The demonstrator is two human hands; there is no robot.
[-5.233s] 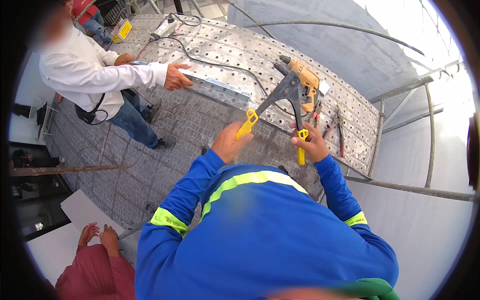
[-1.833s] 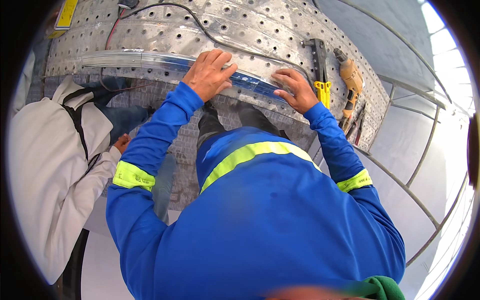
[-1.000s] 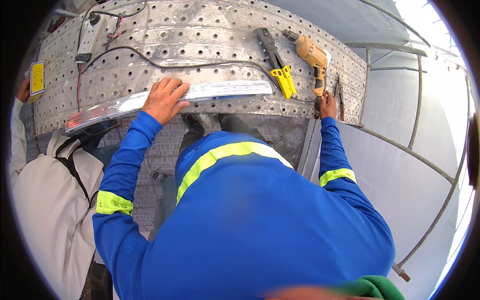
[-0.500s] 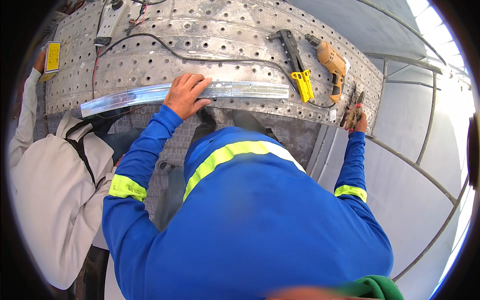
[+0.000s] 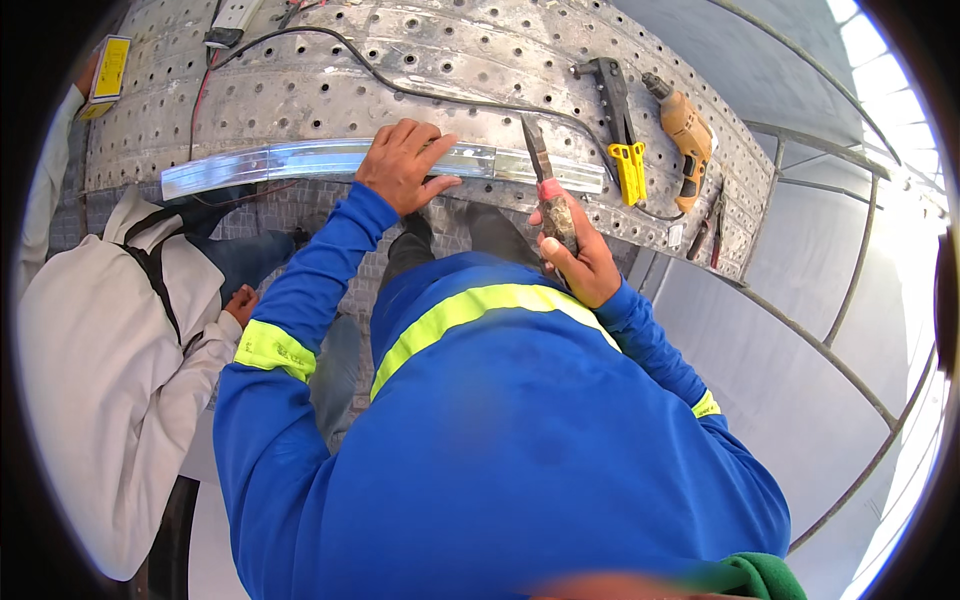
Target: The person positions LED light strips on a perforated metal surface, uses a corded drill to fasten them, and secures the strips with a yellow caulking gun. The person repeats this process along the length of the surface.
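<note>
Along the near edge of the perforated metal platform lies a long, shiny metal channel [image 5: 320,158]. My left hand [image 5: 405,165] rests across its middle, fingers stretched out over it and thumb apart on the near side. In my right hand [image 5: 580,255] is a pair of tin snips [image 5: 541,165] with worn, partly red handles, the fingers closed round them. Their dark jaws point away from me, over the right part of the channel. My palm hides part of the handles.
Right of the channel lie a riveter with yellow handles [image 5: 627,172], an orange drill [image 5: 684,140] and another hand tool [image 5: 716,225]. A black cable [image 5: 440,97] crosses the platform [image 5: 440,40]. At left, a person in a light top [image 5: 100,370] sits near a yellow box [image 5: 110,70]. Metal rails [image 5: 820,345] stand right.
My right hand has lifted the tin snips from the platform's right end and brought them left over the channel. My left hand stays on the channel while the view has shifted slightly.
</note>
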